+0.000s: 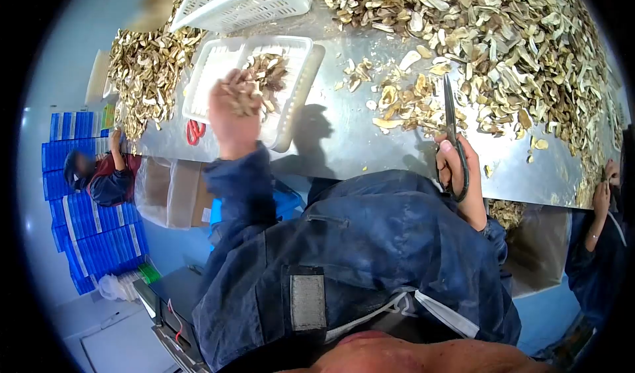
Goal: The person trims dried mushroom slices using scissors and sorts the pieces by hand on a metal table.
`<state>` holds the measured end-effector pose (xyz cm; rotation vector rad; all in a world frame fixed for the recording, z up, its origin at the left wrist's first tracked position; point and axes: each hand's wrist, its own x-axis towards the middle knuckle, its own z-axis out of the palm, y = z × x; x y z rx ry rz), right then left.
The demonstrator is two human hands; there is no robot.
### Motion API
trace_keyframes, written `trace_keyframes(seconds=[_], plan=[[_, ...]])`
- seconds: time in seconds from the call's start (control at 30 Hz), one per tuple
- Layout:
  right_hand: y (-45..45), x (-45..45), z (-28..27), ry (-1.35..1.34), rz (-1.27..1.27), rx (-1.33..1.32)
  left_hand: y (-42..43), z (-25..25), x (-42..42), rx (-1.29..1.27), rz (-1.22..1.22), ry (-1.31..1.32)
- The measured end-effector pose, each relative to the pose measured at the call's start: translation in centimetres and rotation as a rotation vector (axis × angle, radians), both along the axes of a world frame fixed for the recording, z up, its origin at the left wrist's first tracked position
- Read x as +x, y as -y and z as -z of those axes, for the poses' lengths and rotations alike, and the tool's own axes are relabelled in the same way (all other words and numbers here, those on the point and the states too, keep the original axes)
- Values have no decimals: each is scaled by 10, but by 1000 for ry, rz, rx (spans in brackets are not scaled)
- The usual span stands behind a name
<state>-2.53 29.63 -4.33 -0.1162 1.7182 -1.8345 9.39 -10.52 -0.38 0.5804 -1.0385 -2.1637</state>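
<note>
My left hand (235, 111) is over the left part of a white plastic tray (196, 92), its fingers smeared by motion. Pale dried mushroom slices show right at those fingers; whether they are gripped or lie behind them I cannot tell. A heap of dried mushroom slices (270, 72) fills part of the tray. My right hand (458, 164) is closed around the handles of dark metal scissors (450, 108), whose blades point away from me. Beside the blades, a small scatter of mushroom slices and bits (417, 98) lies on the metal table (383, 151).
A large mound of dried mushroom slices (516, 48) covers the table's right side; another pile (149, 65) is at left. A white basket (264, 5) stands behind the tray, with red-handled scissors (195, 132) nearby. Other people (109, 181) are at both sides.
</note>
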Motion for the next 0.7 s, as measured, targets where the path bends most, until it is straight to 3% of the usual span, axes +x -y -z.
trace_keyframes(seconds=[0.1, 0.2, 0.27, 0.43, 0.57, 0.6, 0.63, 0.7], plan=[[4, -1, -2, 18, 34, -56, 34, -11, 8, -276, -60, 190], [2, -7, 11, 12, 29, -114, 50, -1, 5, -942, 117, 667], [2, -4, 9, -9, 28, -156, 78, 34, -7, -1313, 64, 705], [-6, -9, 10, 14, 15, -201, -39, -3, -88, -1056, 169, 591], [-11, -9, 10, 17, -24, -189, -89, 43, -169, -1294, 561, 255], [-12, -9, 14, 18, -25, -206, -112, 41, -182, -1329, 585, 391], [-13, -9, 14, 19, -24, -222, -121, 52, -198, -1537, 539, 465], [-15, -9, 11, 34, -23, -243, -133, 68, -211, -1846, 424, 372]])
